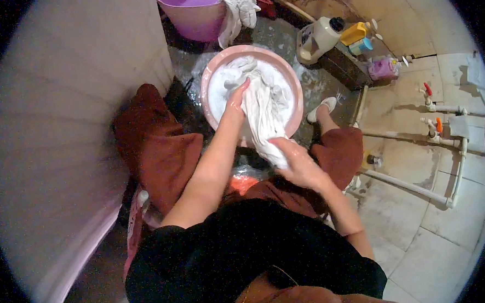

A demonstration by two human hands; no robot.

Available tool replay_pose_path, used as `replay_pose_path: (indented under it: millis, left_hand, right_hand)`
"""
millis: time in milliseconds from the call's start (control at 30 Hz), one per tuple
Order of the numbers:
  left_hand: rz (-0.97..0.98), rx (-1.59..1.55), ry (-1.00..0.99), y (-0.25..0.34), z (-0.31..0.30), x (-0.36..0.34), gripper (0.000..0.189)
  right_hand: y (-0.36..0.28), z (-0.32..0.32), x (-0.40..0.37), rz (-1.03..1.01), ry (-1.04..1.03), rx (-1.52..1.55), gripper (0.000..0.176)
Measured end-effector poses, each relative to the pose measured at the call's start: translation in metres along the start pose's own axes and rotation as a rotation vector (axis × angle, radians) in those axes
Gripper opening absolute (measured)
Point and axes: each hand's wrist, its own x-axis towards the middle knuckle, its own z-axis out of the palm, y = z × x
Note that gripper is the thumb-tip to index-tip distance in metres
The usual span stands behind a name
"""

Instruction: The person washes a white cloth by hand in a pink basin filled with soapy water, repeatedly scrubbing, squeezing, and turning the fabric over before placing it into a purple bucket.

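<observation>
Wet floor (186,57), handheld cloth (263,109) lengthwise toward lap (280,192)

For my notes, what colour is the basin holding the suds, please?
Pink basin, in the head view.

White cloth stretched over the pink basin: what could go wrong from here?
The white cloth reaches past the pink basin at the right hand, so suds might drip onto the brown trousers. If that wet grip slips, the end could drop outside. The second cloth, draped over the purple tub, might slide onto the wet floor.
</observation>
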Motion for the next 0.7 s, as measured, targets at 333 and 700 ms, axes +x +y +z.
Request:
replay_pose_path:
  millis: [333, 700]
  left_hand:
    - [-0.106, 0.135, -0.171, -0.053, -0.026, 0.018, 0.031]
    - [-0.294, -0.061, -0.466, -0.078, 0.035, -0.022, 0.034]
  right_hand:
    - [0.037, -0.131, 0.074, 0.096, 0.193, 0.078, 0.058]
    - [0.137, 0.044, 0.103, 0.299, 0.615, 1.357, 0.042]
